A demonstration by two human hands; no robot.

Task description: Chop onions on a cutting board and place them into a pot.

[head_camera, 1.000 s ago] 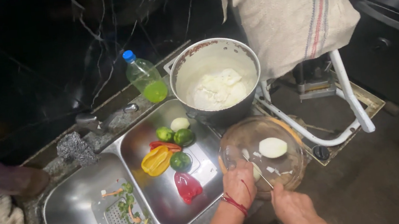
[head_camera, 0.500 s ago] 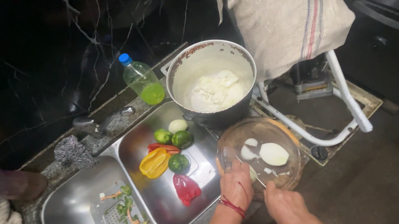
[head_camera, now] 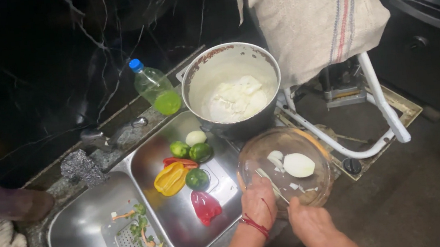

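Lower centre: left hand [head_camera: 259, 201] grips one glass bowl [head_camera: 319, 189] rim; right hand [head_camera: 309, 223] grip closed on one knife [head_camera: 271, 182]. Bowl holds one peeled onion [head_camera: 298, 165]. Sink [head_camera: 179, 228]: three green peppers [head_camera: 197, 178].

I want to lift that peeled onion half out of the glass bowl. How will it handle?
The peeled onion half looks smooth and glossy, so it is probably slippery to pinch. Its rounded side may let it rock or slide on the curved glass bowl. It looks firm, likely light, and unlikely to flop.
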